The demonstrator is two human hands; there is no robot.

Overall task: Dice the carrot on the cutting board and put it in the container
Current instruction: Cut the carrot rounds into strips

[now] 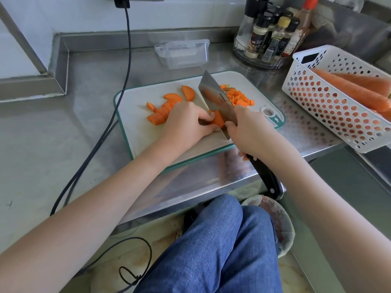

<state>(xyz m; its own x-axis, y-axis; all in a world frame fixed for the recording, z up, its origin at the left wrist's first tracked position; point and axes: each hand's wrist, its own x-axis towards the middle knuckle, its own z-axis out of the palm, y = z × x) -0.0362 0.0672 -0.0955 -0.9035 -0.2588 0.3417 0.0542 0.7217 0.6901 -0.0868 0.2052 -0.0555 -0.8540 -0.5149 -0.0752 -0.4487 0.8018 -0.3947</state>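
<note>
On the cutting board (135,132) our left hand (186,121) hides most of the carrot piece (219,120) it pinches; our right hand (247,132), clamped on the cleaver (213,96), covers its handle's middle. Diced carrot (238,97) lies behind the blade. The clear container (183,53) stands on the bench (88,81); whole carrots (355,89) fill the white basket (330,106).

A single wide-angle head-worn camera looks forward and steeply down, close over the left hand (186,121) and right hand (247,130), with the steel counter (88,85) beyond them and the wearer's knees below.
</note>
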